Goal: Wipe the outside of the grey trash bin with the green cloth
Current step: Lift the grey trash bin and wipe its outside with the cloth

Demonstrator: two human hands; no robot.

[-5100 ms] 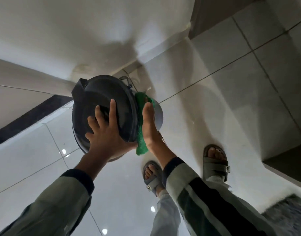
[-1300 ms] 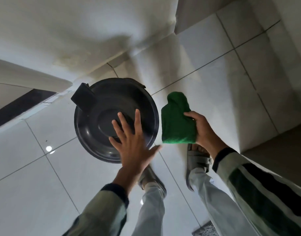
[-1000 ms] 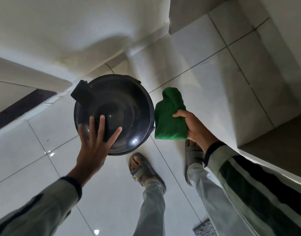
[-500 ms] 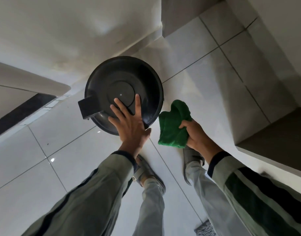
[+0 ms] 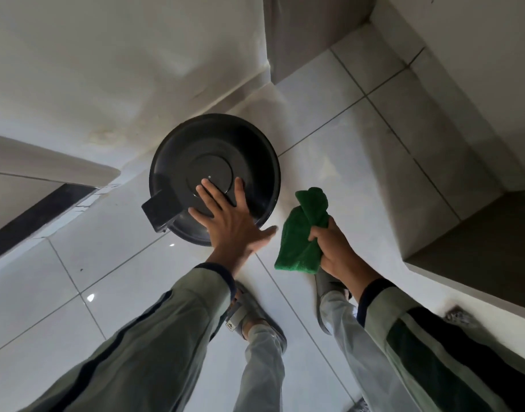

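The round grey trash bin (image 5: 196, 150) stands on the white tiled floor near the wall, seen from above with its dark lid closed and a black pedal (image 5: 160, 208) sticking out at its lower left. My left hand (image 5: 228, 221) lies flat on the near part of the lid, fingers spread. My right hand (image 5: 335, 248) is to the right of the bin and grips the bunched green cloth (image 5: 303, 233). The cloth hangs in the air beside the bin and does not touch it.
A white wall (image 5: 121, 69) runs behind the bin. A brown step or ledge (image 5: 478, 248) sits at the right. My two sandalled feet (image 5: 255, 319) stand just below the bin. A dark strip (image 5: 32, 218) crosses the floor at left.
The bin, tilted up earlier, now stands upright on the floor. My left hand has stayed on the lid. My right hand with the cloth has dropped lower, away from the bin's side.
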